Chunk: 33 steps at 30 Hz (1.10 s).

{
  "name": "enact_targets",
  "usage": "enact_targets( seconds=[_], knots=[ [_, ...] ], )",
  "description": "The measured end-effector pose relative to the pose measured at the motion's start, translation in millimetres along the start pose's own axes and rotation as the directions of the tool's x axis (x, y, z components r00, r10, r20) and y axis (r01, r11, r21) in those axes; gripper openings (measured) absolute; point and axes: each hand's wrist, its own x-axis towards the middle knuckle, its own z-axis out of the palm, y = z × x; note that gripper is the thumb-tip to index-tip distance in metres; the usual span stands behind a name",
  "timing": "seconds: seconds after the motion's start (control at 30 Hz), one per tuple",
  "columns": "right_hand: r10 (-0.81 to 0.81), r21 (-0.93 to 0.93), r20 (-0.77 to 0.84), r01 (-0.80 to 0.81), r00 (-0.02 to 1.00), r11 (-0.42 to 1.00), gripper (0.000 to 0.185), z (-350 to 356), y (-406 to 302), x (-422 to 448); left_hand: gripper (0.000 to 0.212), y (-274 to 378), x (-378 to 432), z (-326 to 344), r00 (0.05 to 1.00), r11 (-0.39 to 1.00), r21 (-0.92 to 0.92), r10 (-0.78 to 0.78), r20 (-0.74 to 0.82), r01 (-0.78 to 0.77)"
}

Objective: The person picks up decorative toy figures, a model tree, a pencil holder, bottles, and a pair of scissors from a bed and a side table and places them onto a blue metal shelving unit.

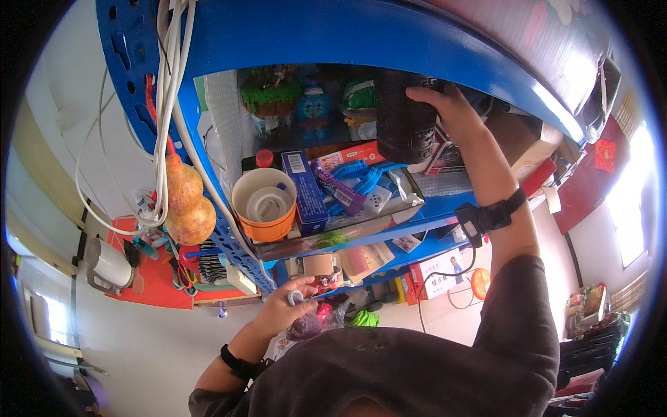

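My right hand [445,107] grips a black cylindrical container [404,122] with faint markings, its thumb across the near side. The cylinder is upright over the back right of an open box [338,234] on a blue metal shelf; its base seems raised, though contact is hard to tell. In that box are an orange paper cup [267,224], a blue carton [306,195], a purple wrapped snack [341,190] and blue strips [351,169]. Lower down, my left hand [284,307] holds a small pale ring-shaped thing [295,297] between thumb and fingers. A dark knitted item [305,327] is just below it.
White cables [172,99] and a dried gourd [188,203] hang at the shelf's left post. A blue crossbeam [312,31] spans above the box. Small boxes [365,260] fill the lower shelf. A white kettle [109,263] stands on a red surface at left.
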Motion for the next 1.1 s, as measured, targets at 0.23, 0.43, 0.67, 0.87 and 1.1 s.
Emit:
enact_targets(
  seconds=[0.23, 0.43, 0.67, 0.87, 1.1],
  knots=[
    [0.127, 0.262, 0.011, -0.125, 0.992, 0.957, 0.034, 10, 10, 22, 0.046, -11, -2, -4, 1.0, 0.999, -0.041, 0.026, -0.01, -0.026],
    [0.117, 0.281, -0.111, -0.082, 0.987, 0.956, 0.049, 30, 41, 48, 0.046, -30, -8, -4, 0.998, 0.993, -0.104, 0.042, -0.05, -0.047],
    [0.152, 0.314, -0.257, -0.066, 0.954, 0.947, 0.049, 64, 86, 86, 0.046, -35, -18, -5, 0.994, 0.998, -0.063, -0.033, -0.1, 0.027],
    [0.218, 0.279, -0.056, -0.195, 0.974, 0.94, 0.126, 93, 126, 103, 0.045, -28, -25, -8, 0.989, 0.988, -0.143, -0.072, -0.132, 0.053],
    [0.223, 0.242, -0.014, -0.213, 0.975, 0.947, 0.126, 110, 138, 114, 0.043, -32, -29, -11, 0.985, 0.986, -0.169, -0.037, -0.169, 0.008]
  ],
)
